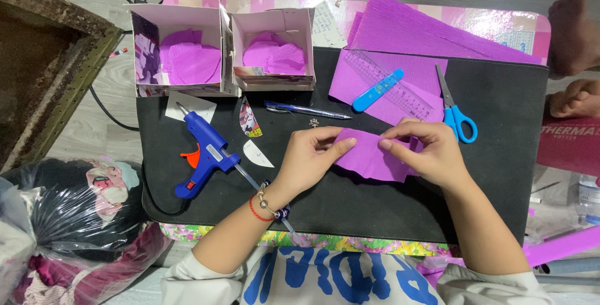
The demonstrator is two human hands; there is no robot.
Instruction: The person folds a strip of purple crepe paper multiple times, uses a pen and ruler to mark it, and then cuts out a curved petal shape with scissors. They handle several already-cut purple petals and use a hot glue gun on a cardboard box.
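My left hand (310, 155) and my right hand (426, 149) both pinch a piece of purple crepe paper (369, 158) just above a black mat (494, 174). The fingertips of the two hands nearly meet at the paper's upper edge. A bead bracelet and a red cord circle my left wrist. A thin metal rod (250, 180) lies beside that wrist, partly under my forearm.
A blue glue gun (203, 152) lies left of my hands. Two open boxes (222, 52) hold purple paper cutouts. A pen (306, 111), a clear ruler (390, 89), a blue cutter (377, 90), blue scissors (456, 114) and purple paper sheets (431, 30) lie behind. Another person's feet (575, 61) are at right.
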